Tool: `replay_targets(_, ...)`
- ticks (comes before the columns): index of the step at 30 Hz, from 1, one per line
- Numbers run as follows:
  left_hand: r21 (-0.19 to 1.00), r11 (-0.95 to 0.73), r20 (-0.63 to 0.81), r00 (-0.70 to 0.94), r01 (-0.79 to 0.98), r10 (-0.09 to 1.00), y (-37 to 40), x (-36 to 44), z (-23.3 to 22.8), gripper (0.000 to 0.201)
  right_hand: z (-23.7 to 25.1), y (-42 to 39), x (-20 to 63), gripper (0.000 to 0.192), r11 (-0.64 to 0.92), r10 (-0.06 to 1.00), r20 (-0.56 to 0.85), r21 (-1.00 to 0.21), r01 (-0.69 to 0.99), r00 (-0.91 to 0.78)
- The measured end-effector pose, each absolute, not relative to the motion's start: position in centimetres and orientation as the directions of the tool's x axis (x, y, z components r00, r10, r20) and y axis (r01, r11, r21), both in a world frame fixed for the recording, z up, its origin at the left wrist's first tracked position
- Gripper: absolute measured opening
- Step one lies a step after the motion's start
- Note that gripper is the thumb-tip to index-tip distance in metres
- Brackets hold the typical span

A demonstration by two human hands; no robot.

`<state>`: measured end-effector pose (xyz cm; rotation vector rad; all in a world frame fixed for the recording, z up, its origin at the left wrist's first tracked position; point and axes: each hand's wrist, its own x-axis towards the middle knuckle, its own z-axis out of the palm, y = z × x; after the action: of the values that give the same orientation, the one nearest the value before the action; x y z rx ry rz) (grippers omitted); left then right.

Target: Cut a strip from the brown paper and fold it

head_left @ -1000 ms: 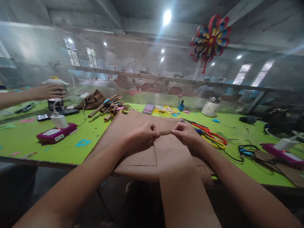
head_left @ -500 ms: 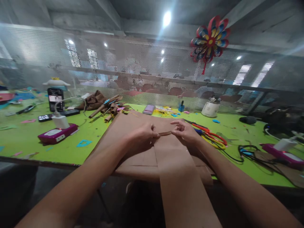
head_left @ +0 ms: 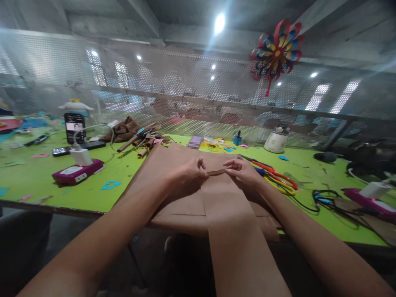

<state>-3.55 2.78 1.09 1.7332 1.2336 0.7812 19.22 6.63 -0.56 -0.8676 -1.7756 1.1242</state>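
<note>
A long strip of brown paper (head_left: 230,206) runs from between my hands toward me and hangs over the table's front edge. Its far end is folded up into a narrow edge. My left hand (head_left: 194,170) pinches the left corner of that fold, fingers curled. At the right corner, my right hand (head_left: 241,170) grips the fold between thumb and fingers. Beneath the strip lies a larger brown paper sheet (head_left: 167,165), spread on the green table. Just right of my right hand are scissors with red handles (head_left: 286,180) and a yellow-handled pair (head_left: 283,187).
Left on the table (head_left: 83,196) sit a purple power strip (head_left: 77,172) with a charger and an upright phone (head_left: 74,128). Rolled brown paper tubes (head_left: 145,138) lie behind. A white jug (head_left: 276,140) stands at the back right; black cables (head_left: 328,198) lie nearer.
Both hands keep hold of the fold. The fingers of my right hand have closed down nearer to the paper edge. The view has shifted slightly.
</note>
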Motion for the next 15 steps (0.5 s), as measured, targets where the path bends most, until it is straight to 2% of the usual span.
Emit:
replay_targets(3, 0.916, -0.106, -0.003, 0.271, 0.388, 0.962, 2.93, -3.52, 1.34, 0.026, -0.45, 6.60, 19.22, 0.036, 0.297, 0.894, 0.233, -0.948, 0.117, -0.382)
replay_targets(7, 0.881, -0.107, -0.038, 0.295, 0.461, 0.955, 3.06, -3.73, 1.90, 0.027, -0.44, 6.59, 19.29, 0.036, 0.266, 0.899, 0.213, -0.960, 0.090, -0.382)
replay_targets(12, 0.869, -0.073, -0.119, 0.350, 0.489, 0.929, 2.77, -3.87, 1.98, 0.024, -0.61, 6.63, 19.15, 0.027, 0.357, 0.883, 0.283, -0.923, 0.144, -0.374)
replay_targets(15, 0.847, -0.132, -0.081, 0.372, 0.514, 0.925, 2.63, -3.49, 1.91, 0.029, -0.63, 6.43, 18.84, 0.023, 0.418, 0.867, 0.322, -0.886, 0.202, -0.380)
